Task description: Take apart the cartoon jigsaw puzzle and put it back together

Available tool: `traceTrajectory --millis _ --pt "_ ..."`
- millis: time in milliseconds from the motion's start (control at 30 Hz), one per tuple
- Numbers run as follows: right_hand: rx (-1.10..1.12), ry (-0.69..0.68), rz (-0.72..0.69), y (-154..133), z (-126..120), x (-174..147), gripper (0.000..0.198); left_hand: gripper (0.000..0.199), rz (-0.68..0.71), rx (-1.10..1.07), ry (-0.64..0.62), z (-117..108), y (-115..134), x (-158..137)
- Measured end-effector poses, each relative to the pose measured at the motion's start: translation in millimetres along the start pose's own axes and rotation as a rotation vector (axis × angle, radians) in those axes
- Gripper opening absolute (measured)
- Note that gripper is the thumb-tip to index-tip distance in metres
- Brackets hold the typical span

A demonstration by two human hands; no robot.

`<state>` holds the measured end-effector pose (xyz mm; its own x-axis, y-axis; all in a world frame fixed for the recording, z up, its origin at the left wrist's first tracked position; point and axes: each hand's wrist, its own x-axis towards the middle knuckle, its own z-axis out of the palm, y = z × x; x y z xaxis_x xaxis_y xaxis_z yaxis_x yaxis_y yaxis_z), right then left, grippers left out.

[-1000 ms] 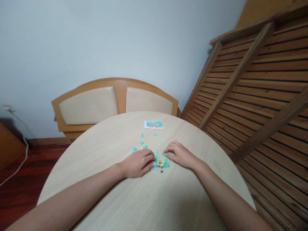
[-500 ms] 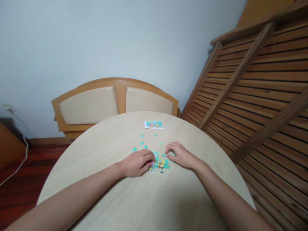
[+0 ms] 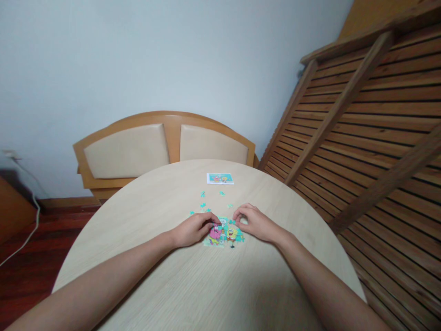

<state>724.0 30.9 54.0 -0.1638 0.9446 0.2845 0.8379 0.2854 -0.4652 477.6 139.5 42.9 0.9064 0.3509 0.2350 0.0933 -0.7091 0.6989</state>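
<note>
A partly joined jigsaw puzzle point(image 3: 222, 234) lies on the round table, showing a pink starfish figure on the left and a yellow sponge figure on the right. My left hand point(image 3: 196, 228) rests at its upper left, fingertips touching the top edge and thumb held apart from them. At the upper right, my right hand point(image 3: 254, 221) pinches a small teal puzzle piece point(image 3: 232, 222) against or just above the puzzle's edge. Several loose teal puzzle pieces point(image 3: 203, 205) lie beyond the left hand, some partly hidden by it.
A picture card point(image 3: 220, 178) with the same figures lies farther back on the pale wooden table point(image 3: 165, 285). Behind the table stands a padded headboard point(image 3: 127, 151). A slatted wooden frame point(image 3: 361, 124) leans at the right, and a white cable point(image 3: 36, 207) hangs at the left.
My left hand has shifted up and left, uncovering the pink starfish part of the puzzle. My right hand has moved slightly left with the teal piece, closer to the puzzle's top edge.
</note>
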Motion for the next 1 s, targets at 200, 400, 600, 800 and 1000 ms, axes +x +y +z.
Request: traceTrajectory --millis 200,400,600,800,1000 --pt "0.058 0.009 -0.051 -12.3 0.1 3.1 0.008 0.024 -0.034 -0.172 0.098 7.5 -1.5 1.6" --pt "0.173 -0.011 -0.099 -40.2 5.7 7.1 0.007 0.025 -0.035 -0.130 0.141 11.5 6.6 1.4" --pt "0.210 0.026 -0.037 -53.7 16.0 7.9 0.011 0.020 -0.058 -0.083 0.126 6.2 12.4 2.3" --pt "0.127 -0.028 -0.161 -51.9 23.9 5.3 0.028 0.027 -0.142 -0.030 0.081 -20.6 13.3 -2.2" --pt "0.020 -0.086 -0.250 -48.9 23.7 4.5 0.022 0.020 -0.256 -0.166 0.055 -24.1 -0.4 -4.8"
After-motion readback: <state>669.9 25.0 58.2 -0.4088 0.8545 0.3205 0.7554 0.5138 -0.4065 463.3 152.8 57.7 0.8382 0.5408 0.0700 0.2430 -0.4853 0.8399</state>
